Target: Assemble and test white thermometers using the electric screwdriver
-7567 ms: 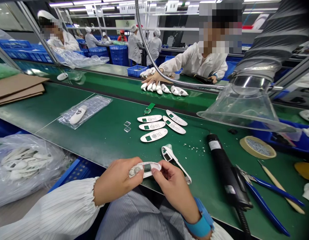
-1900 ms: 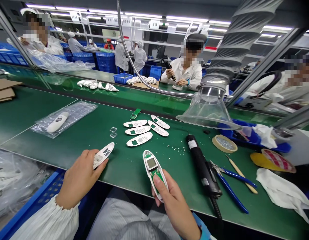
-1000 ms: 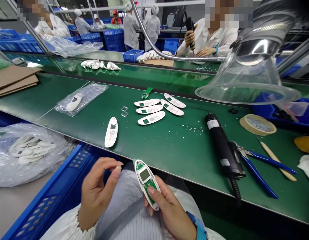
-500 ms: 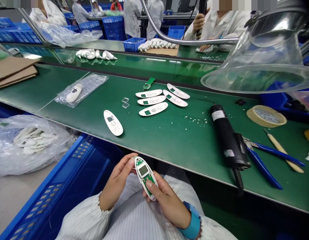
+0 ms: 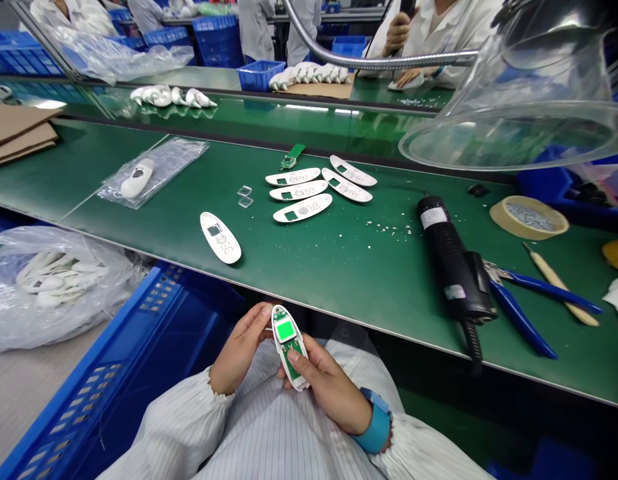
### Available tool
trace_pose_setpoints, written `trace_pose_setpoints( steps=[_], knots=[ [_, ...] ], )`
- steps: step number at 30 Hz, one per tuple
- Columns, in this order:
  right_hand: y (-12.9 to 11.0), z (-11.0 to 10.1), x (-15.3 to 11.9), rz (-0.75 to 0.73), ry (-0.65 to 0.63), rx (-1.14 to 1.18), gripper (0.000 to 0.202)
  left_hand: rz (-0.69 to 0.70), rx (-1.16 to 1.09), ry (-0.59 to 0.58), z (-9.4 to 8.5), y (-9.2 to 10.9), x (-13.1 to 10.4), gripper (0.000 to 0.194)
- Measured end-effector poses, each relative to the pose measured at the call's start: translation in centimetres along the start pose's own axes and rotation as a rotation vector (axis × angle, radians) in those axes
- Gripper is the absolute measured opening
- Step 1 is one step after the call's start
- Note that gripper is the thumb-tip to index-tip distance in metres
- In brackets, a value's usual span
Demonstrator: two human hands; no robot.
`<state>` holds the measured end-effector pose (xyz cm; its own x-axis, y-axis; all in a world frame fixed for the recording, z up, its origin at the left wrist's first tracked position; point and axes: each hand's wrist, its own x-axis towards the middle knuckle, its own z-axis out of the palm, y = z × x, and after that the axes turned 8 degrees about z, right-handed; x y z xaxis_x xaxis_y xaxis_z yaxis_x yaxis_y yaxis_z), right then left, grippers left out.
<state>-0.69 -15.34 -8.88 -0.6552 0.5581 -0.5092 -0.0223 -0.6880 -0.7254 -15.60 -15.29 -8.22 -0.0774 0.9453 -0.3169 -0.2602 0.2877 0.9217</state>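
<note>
My right hand (image 5: 329,383) grips an oval white device housing (image 5: 276,331) above my lap, its thumb resting on the lower part of the green circuit board (image 5: 292,347) inside. A small screen (image 5: 285,330) on that board glows bright green. At the upper left rim, my left hand (image 5: 243,350) is closed with thumb and forefinger pinched against the housing; its other fingertips are partly hidden. Nearest on the bench is a white oval cover (image 5: 220,238) with a square window. Several similar covers (image 5: 303,208) lie further back, beside a loose green circuit board (image 5: 293,157) and two clear square pieces (image 5: 245,201).
On the right lie a black electric screwdriver (image 5: 446,260), blue-handled cutters (image 5: 523,313), a wooden-handled tool (image 5: 559,283) and a dish of small parts (image 5: 511,223). A clear plastic hood (image 5: 513,137) hangs above. A blue crate (image 5: 133,347) stands left below the bench edge.
The screen in the held housing has turned from dark grey to bright green. Both hands keep their hold; the whole view has shifted slightly.
</note>
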Motion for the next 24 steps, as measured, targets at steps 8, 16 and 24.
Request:
trace_pose_setpoints(
  steps=[8, 16, 24],
  knots=[
    [0.02, -0.03, 0.28, 0.014, -0.045, 0.078, 0.042, -0.052, -0.007, 0.008, 0.32, -0.37, 0.53, 0.031],
    [0.45, -0.37, 0.60, 0.036, -0.042, 0.113, 0.045, -0.065, -0.044, -0.001, 0.59, -0.75, 0.89, 0.030],
    [0.35, -0.49, 0.75, 0.028, -0.036, 0.086, 0.048, -0.075, -0.039, -0.005, 0.98, -0.76, 0.95, 0.029]
  ],
)
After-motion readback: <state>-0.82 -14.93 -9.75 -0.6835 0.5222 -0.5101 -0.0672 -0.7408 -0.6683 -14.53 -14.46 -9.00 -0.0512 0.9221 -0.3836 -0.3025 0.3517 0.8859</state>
